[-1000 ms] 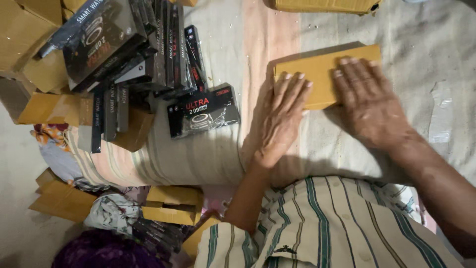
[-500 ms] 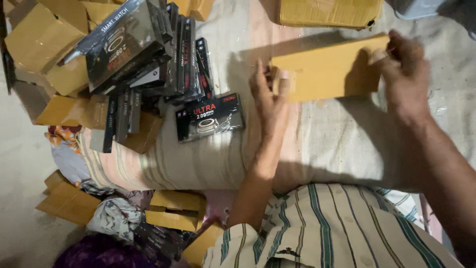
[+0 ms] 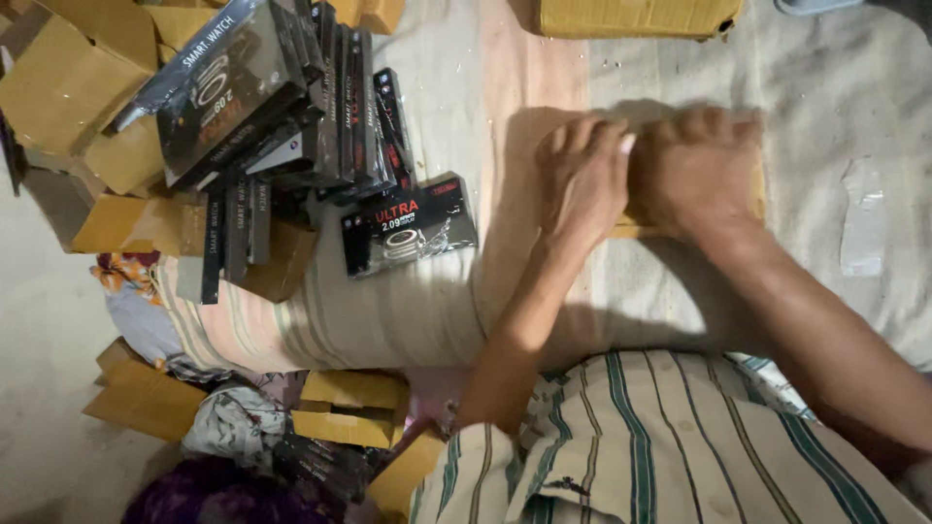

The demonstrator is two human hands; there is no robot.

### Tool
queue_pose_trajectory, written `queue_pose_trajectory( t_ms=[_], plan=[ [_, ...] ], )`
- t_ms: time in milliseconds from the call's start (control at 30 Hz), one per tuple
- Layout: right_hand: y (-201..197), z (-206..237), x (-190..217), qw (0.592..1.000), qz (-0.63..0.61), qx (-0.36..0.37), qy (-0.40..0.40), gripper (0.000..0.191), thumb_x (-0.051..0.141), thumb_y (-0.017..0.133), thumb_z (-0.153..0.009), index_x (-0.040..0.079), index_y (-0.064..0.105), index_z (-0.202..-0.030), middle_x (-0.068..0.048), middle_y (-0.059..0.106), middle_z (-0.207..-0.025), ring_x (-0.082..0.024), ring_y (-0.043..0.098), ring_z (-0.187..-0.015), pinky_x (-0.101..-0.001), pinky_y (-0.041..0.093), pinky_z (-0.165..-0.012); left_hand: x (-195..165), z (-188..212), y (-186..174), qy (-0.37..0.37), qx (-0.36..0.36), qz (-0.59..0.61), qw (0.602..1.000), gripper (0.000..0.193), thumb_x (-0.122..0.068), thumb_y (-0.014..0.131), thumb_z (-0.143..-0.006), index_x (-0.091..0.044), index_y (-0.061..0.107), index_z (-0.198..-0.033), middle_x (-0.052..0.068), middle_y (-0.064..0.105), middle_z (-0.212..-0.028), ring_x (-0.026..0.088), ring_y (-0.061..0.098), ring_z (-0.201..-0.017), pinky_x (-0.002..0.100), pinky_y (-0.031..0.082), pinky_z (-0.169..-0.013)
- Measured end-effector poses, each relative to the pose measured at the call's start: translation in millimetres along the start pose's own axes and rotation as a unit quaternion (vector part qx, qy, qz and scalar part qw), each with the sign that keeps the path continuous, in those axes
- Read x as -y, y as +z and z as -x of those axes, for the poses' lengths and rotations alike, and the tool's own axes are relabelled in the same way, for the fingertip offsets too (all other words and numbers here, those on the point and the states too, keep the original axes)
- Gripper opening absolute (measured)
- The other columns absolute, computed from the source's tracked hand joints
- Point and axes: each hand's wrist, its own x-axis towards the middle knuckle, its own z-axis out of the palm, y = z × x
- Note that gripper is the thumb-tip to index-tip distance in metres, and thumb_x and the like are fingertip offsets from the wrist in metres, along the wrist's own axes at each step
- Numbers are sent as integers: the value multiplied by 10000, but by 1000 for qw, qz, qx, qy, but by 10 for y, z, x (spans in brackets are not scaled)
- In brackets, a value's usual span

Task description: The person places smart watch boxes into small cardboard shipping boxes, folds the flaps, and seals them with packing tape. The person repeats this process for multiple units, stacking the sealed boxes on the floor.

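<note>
While both hands are pressing side by side on the bed, a flat yellow cardboard box (image 3: 752,199) is lying mostly hidden beneath them
Left hand (image 3: 582,180) and right hand (image 3: 697,170) are curling down over the box on the pale bedsheet (image 3: 835,116), each gripping it; black product boxes (image 3: 291,107) are piling up well to the left, one lone black box (image 3: 408,225) sitting just beside the left wrist

Flat tan cardboard box (image 3: 684,229) — lying on the pale striped bedding, mostly hidden, only its lower and right edges showing.
</note>
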Motion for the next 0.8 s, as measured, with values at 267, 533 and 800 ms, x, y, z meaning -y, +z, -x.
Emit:
queue_pose_trajectory(
  t_ms=[267, 533, 800],
  plan=[
    [73, 84, -353, 999, -14, 34, -20, 230, 188, 631, -908, 16, 681, -1052, -192, 697, -1012, -358, 647, -962, -475, 492, -890, 278, -39, 137, -74, 152, -61, 984, 193, -208, 558, -961, -75, 696, -983, 146, 705, -1000, 359, 641, -1011, 541, 471, -907],
    [-72, -44, -126, 996, -55, 61, -22, 139, 199, 661, -910, 63, 688, -916, -199, 696, -954, -382, 647, -902, -471, 519, -852, 36, -91, 217, -45, 174, -62, 982, 174, -158, 576, -896, -70, 691, -992, 138, 705, -1063, 354, 633, -1061, 545, 468, -913],
    [-390, 172, -407, 997, 15, 80, -21, 321, 250, 575, -1041, -27, 650, -1185, -222, 665, -1055, -345, 626, -967, -479, 488, -884, 157, 101, -45, -132, 205, -57, 968, 256, -252, 592, -980, -68, 658, -1145, 173, 610, -1160, 333, 589, -1046, 507, 467, -931]
  ],
)
